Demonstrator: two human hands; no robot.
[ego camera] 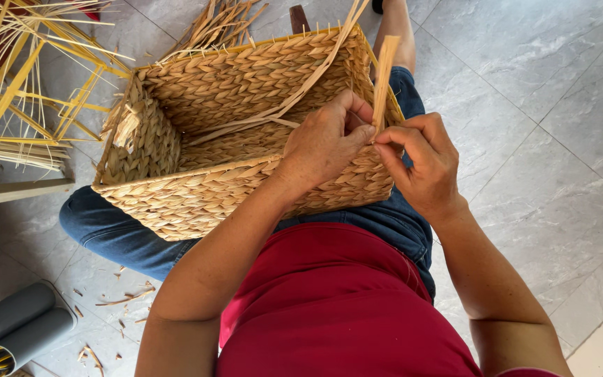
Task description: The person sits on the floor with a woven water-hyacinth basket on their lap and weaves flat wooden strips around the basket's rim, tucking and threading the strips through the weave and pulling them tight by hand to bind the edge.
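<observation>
The left hand (pixel 326 143) rests on the near right rim of the woven basket (pixel 239 132), fingers closed together around a flat straw strand (pixel 384 77) that stands up from the rim. The right hand (pixel 420 164) is just beside it, thumb and forefinger pinched on the same strand lower down, touching the left fingertips. The basket is rectangular, braided from pale straw, lying across the person's lap on blue jeans (pixel 113 234), its opening facing up and left. A long loose strip (pixel 301 91) crosses its inside. Far left on the tiled floor (pixel 546 139) stands a yellow frame of thin sticks (pixel 29 77), possibly another basket's skeleton. Straw scraps (pixel 123 300) lie near left, beside grey rolls (pixel 15 324)
</observation>
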